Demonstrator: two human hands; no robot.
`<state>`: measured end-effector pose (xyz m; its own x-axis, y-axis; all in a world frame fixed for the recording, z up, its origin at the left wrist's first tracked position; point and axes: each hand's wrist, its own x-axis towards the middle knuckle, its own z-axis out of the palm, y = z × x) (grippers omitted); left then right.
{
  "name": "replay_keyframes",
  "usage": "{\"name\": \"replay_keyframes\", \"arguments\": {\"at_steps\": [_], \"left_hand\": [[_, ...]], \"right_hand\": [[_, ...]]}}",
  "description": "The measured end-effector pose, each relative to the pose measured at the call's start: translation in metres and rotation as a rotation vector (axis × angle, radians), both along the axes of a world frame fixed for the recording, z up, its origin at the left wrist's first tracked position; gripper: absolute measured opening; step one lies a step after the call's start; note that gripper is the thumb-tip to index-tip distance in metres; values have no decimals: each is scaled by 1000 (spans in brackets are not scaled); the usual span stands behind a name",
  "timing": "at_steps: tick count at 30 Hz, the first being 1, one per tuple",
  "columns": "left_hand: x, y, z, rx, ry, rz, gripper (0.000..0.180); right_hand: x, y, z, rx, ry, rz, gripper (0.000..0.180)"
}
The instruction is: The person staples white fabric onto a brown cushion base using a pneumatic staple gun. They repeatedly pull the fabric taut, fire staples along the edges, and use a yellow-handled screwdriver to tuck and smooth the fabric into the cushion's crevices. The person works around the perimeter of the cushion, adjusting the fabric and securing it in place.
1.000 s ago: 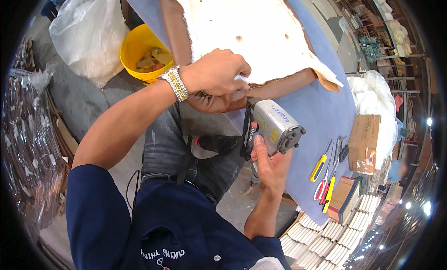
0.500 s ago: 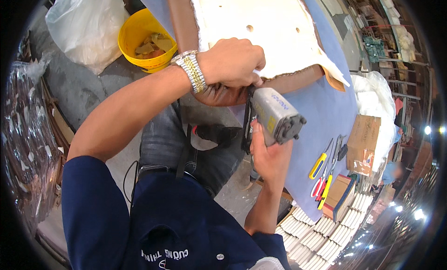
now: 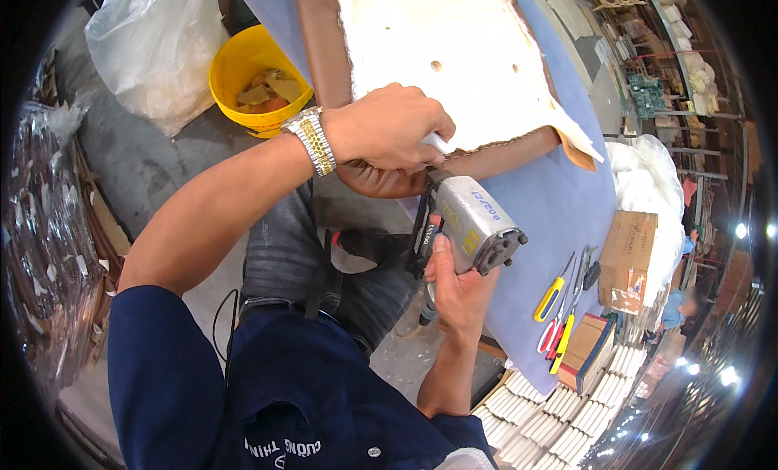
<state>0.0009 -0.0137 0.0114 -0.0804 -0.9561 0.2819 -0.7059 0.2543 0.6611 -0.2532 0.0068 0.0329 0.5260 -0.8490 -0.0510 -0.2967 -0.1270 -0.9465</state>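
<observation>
Curled fingers on your left hand [image 3: 395,126] pinch a small white piece [image 3: 438,143]; what the lower ones grip is hidden. Well to their left stands a cloudy plastic bag [image 3: 154,57], and nearer, just past your watch [image 3: 310,142], a yellow bucket [image 3: 243,117], so that side has little room. Under and beyond the fingers lies the padded panel [image 3: 421,32], its brown cover [image 3: 324,49] folded up along the left side and creased at the near corner, which juts past the table's edge. Just right of the fingers, the near side is turned up too, its border meeting the white face in a dark, ragged line; I cannot tell how firmly it is fastened. Your right hand [image 3: 462,288] wraps a staple gun [image 3: 474,219], nose close below the left fingers, contact unclear. Farther right of them, the flap [image 3: 579,146] at the other corner sticks out loose, so that part looks unfinished. Past the gun, the blue table [image 3: 519,227] gives your right hand room to swing, up to the yellow-handled screwdriver [image 3: 551,300] and red-handled scissors [image 3: 549,335], with a cardboard box [image 3: 628,255] beyond.
</observation>
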Motion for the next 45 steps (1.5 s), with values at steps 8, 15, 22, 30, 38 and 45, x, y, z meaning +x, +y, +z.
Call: {"name": "replay_keyframes", "arguments": {"at_steps": [8,15,22,30,38,45], "left_hand": [[-3,-4,0,29,50,61,35],[12,-4,4,18,-3,-1,34],[5,-1,1,53,54,1,27],[6,-4,4,135,131,81,36],[13,-1,3,57,75,-33,33],[8,-1,-4,2,77,28,19]], "right_hand": [[1,-8,0,-142,193,58,29],[-14,9,-1,-39,42,12,37],[-4,5,-8,-48,24,46,37],[0,-4,-15,-194,234,114,29],[-11,16,-3,-22,-13,9,38],[-8,18,-13,18,-68,7,43]]}}
